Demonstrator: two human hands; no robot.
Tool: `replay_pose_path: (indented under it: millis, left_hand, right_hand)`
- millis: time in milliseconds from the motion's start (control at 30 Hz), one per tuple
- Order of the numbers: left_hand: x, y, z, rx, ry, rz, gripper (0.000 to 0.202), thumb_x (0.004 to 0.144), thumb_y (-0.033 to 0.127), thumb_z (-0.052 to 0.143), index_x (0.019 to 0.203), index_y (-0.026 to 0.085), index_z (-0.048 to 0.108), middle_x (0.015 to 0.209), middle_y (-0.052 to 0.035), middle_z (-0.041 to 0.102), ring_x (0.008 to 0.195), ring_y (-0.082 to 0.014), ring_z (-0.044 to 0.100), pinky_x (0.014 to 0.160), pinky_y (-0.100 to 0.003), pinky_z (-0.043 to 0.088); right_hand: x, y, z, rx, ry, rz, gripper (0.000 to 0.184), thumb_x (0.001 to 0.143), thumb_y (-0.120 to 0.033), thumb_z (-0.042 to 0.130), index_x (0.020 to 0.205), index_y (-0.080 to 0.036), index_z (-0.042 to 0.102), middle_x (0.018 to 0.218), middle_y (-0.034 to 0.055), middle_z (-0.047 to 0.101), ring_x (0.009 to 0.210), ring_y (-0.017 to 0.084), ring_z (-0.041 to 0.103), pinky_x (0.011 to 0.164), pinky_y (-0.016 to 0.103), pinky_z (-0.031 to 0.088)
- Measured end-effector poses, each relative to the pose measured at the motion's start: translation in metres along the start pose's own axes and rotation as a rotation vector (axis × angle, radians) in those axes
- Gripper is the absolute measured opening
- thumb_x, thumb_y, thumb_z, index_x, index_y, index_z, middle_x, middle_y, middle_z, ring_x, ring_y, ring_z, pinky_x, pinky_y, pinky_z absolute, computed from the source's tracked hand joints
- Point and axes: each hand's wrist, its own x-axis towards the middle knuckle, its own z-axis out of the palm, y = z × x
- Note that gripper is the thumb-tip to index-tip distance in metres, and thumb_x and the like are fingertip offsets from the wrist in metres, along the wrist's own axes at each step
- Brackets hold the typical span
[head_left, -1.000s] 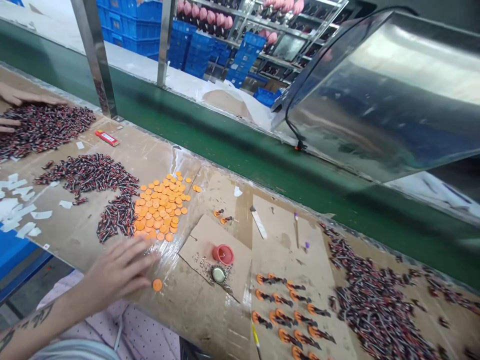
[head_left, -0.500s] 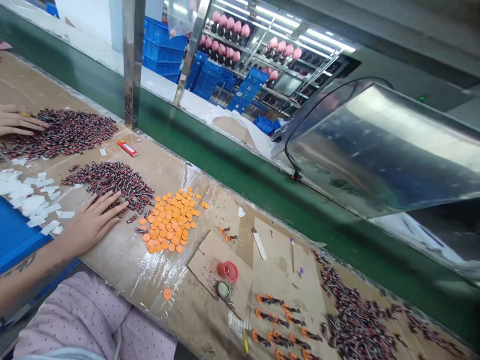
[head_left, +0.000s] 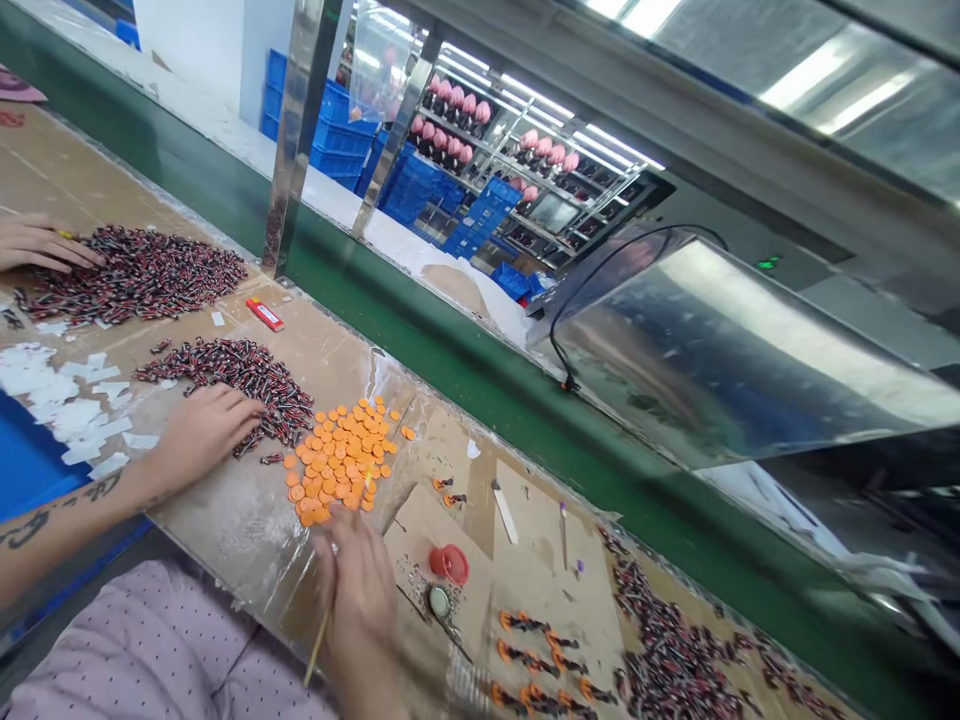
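Note:
My left hand (head_left: 201, 432) rests with curled fingers on the near edge of a pile of small dark red-and-black parts (head_left: 240, 372). My right hand (head_left: 358, 590) is closed around a thin yellow stick (head_left: 319, 640), its tip near a heap of orange discs (head_left: 341, 460). Just right of that hand lie a red cap (head_left: 450, 563) and a small round tin (head_left: 439, 601) on a piece of cardboard (head_left: 420, 520). Finished orange-and-black pieces (head_left: 536, 650) lie in rows further right.
Another person's hand (head_left: 37, 245) touches a bigger dark pile (head_left: 135, 275) at far left. White paper scraps (head_left: 67, 395), a red lighter (head_left: 265, 314), a green conveyor belt (head_left: 465, 375), a shiny metal hood (head_left: 720, 350) and another parts pile (head_left: 675, 660) surround the bench.
My left hand has curled its fingers on the dark pile. My right hand has come into view holding the stick below the orange discs. The view has tilted upward.

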Motion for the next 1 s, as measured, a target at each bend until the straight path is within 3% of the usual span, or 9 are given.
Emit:
replay_pose_path:
  millis: [67,167,200,300,500,600,733,867,1000]
  left_hand:
    - [0.006,-0.008,0.000,0.038,0.008,-0.018,0.050,0.103,0.045,0.022,0.100,0.010,0.058,0.093,-0.0128,0.056,0.087,-0.0321,0.048,0.073,-0.045,0.037]
    - [0.023,-0.002,0.008,-0.050,-0.057,0.090,0.025,0.102,0.035,0.040,0.107,0.016,0.055,0.108,-0.0078,0.054,0.103,-0.0270,0.047,0.088,-0.042,0.038]
    - [0.029,0.003,0.012,-0.083,-0.098,0.141,0.014,0.099,0.027,0.051,0.110,0.019,0.054,0.114,-0.0048,0.053,0.110,-0.0242,0.045,0.095,-0.040,0.036]
    - [0.039,0.010,0.020,-0.117,-0.215,0.270,0.026,0.089,0.012,0.064,0.112,0.018,0.054,0.123,-0.0017,0.054,0.123,-0.0220,0.037,0.108,-0.038,0.023]
    - [0.023,-0.012,0.005,-0.160,-0.245,0.251,0.006,0.091,0.009,0.053,0.091,0.014,0.056,0.106,-0.0053,0.057,0.121,-0.0283,0.036,0.108,-0.044,0.024]
    - [0.029,-0.012,0.003,-0.239,-0.234,0.211,0.007,0.094,0.011,0.051,0.097,0.015,0.056,0.110,-0.0065,0.053,0.112,-0.0254,0.045,0.104,-0.044,0.031]
    - [0.077,0.007,0.033,-0.379,-0.229,0.095,0.016,0.098,0.012,0.048,0.113,0.012,0.054,0.116,-0.0100,0.054,0.109,-0.0252,0.052,0.096,-0.045,0.044]
    - [0.131,0.027,0.083,-0.430,-0.326,-0.012,0.022,0.098,0.019,0.053,0.119,0.011,0.055,0.130,-0.0140,0.046,0.123,-0.0297,0.042,0.103,-0.051,0.038]
    - [0.131,0.048,0.105,-0.389,-0.385,0.005,0.035,0.101,0.026,0.049,0.132,0.012,0.044,0.140,-0.0149,0.036,0.131,-0.0310,0.030,0.109,-0.055,0.025]
  right_hand:
    - [0.028,0.009,0.019,0.031,-0.079,-0.060,0.028,0.107,-0.023,0.020,0.111,-0.012,0.045,0.101,0.0086,0.052,0.094,0.023,0.049,0.077,0.038,0.043]
    - [0.059,0.019,0.052,0.007,-0.186,-0.082,0.005,0.098,-0.015,0.047,0.099,-0.010,0.046,0.094,0.0093,0.050,0.086,0.025,0.047,0.073,0.040,0.045]
    - [0.065,0.020,0.062,-0.013,-0.203,-0.072,0.012,0.090,-0.010,0.058,0.095,-0.010,0.047,0.094,0.0094,0.049,0.087,0.026,0.046,0.075,0.041,0.045]
    - [0.067,0.022,0.082,-0.041,-0.220,-0.043,0.026,0.076,0.000,0.067,0.087,-0.011,0.047,0.093,0.0083,0.048,0.089,0.025,0.045,0.076,0.040,0.046]
    - [0.050,0.031,0.073,-0.044,-0.237,-0.069,0.028,0.069,0.009,0.056,0.080,-0.013,0.043,0.080,0.0025,0.042,0.076,0.021,0.041,0.068,0.037,0.044]
    - [0.053,0.030,0.059,-0.025,-0.233,-0.066,0.030,0.073,0.005,0.064,0.086,-0.013,0.044,0.085,0.0031,0.045,0.081,0.021,0.042,0.074,0.037,0.044]
    - [0.049,0.011,0.048,0.005,-0.263,-0.056,0.054,0.063,-0.010,0.088,0.097,-0.011,0.046,0.104,0.0082,0.049,0.095,0.025,0.044,0.082,0.042,0.046]
    - [0.014,-0.016,0.049,-0.293,-0.210,0.054,0.075,0.043,-0.029,0.099,0.099,-0.010,0.053,0.102,0.0140,0.051,0.086,0.030,0.048,0.066,0.047,0.054]
    - [-0.023,-0.026,0.066,-0.368,-0.199,0.222,0.063,0.045,-0.008,0.093,0.095,-0.013,0.054,0.097,0.0132,0.052,0.073,0.028,0.053,0.045,0.038,0.054]
